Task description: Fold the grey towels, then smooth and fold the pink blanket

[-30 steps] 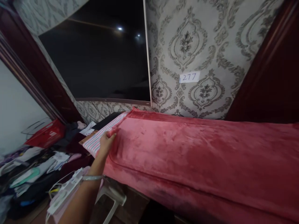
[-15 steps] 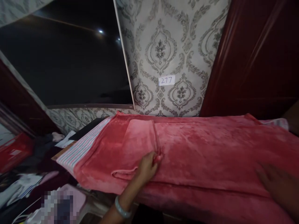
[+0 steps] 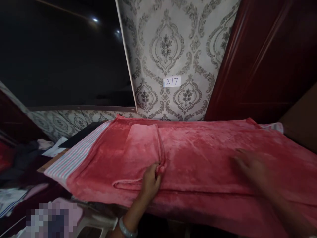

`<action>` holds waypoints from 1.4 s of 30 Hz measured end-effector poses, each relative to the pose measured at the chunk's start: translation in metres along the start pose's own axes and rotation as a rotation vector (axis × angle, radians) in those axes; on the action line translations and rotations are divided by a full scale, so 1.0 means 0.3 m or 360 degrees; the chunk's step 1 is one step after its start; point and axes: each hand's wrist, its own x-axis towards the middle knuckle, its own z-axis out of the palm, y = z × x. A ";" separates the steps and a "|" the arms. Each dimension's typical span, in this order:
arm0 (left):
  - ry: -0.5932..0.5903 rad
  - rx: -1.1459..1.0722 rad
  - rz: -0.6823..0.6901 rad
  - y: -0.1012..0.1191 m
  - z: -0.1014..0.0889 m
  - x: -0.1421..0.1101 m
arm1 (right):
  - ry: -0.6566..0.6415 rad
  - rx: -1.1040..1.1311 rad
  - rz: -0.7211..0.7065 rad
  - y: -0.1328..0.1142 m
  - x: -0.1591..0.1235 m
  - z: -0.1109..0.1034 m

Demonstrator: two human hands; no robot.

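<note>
A red plush blanket (image 3: 198,155) lies spread over a surface, its left part folded over toward the middle. At the front corner of that folded flap, my left hand (image 3: 151,181) is closed around the blanket's bunched edge; a pale bangle circles the wrist. My right hand (image 3: 251,165) hovers over or rests on the blanket's right half, fingers stretched out and somewhat blurred; whether it touches cannot be made out. Beneath the blanket a striped cloth (image 3: 79,153) sticks out at the left, and a bit of it shows at the far right.
A dark television screen (image 3: 69,59) hangs on the patterned wall, with a paper label (image 3: 172,81) reading 277 beside it. Dark red wood panelling (image 3: 267,59) stands at right. Clothes (image 3: 12,198) and a pale plastic stool (image 3: 99,219) are at lower left.
My right hand has moved left and away from me across the blanket. My left hand keeps its hold on the flap edge. The view has shifted slightly to the right.
</note>
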 end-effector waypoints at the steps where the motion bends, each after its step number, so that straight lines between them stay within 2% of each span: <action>1: 0.0052 -0.0034 -0.0018 0.005 -0.009 -0.002 | -0.0194 0.0342 0.0102 -0.085 0.005 0.053; 3: 0.0119 -0.0074 -0.0013 0.017 -0.032 -0.005 | -0.0627 0.0982 0.0318 -0.265 0.007 0.173; 5: 0.0118 -0.0094 -0.0002 0.027 -0.058 -0.008 | -0.0984 0.1414 0.0556 -0.435 0.006 0.296; 7: 0.0074 -0.0102 -0.0020 0.030 -0.079 -0.013 | -0.1172 0.1613 0.0727 -0.578 0.009 0.408; 9: 0.0034 -0.0106 -0.0038 0.027 -0.094 -0.018 | -0.1305 0.1706 0.0802 -0.691 0.015 0.506; 13: -0.0021 -0.0080 0.0004 0.013 -0.102 -0.025 | -0.1319 0.1755 0.0677 -0.853 0.039 0.660; 18: -0.0100 -0.0057 0.0071 0.004 -0.093 -0.021 | -0.1077 0.1793 0.0508 -0.972 0.100 0.769; 22: -0.0029 -0.0004 0.0184 0.029 -0.089 0.001 | -0.0902 0.1743 0.0408 -0.980 0.180 0.776; 25: -0.0024 0.0043 0.0302 0.072 -0.059 0.023 | -0.0756 0.1686 0.0360 -0.912 0.237 0.735; 29: -0.0142 0.0151 0.0526 0.107 0.059 0.021 | -0.0593 0.1504 0.0366 -0.754 0.243 0.663; 33: -0.0229 0.0334 0.0716 0.083 0.168 -0.020 | -0.0673 0.1462 0.0383 -0.644 0.184 0.637; 36: -0.0286 0.0405 0.0738 0.070 0.178 -0.038 | -0.0707 0.1483 0.0372 -0.630 0.168 0.648; 42: -0.0380 0.0457 0.0652 0.110 0.153 -0.021 | -0.0679 0.1487 0.0405 -0.661 0.222 0.665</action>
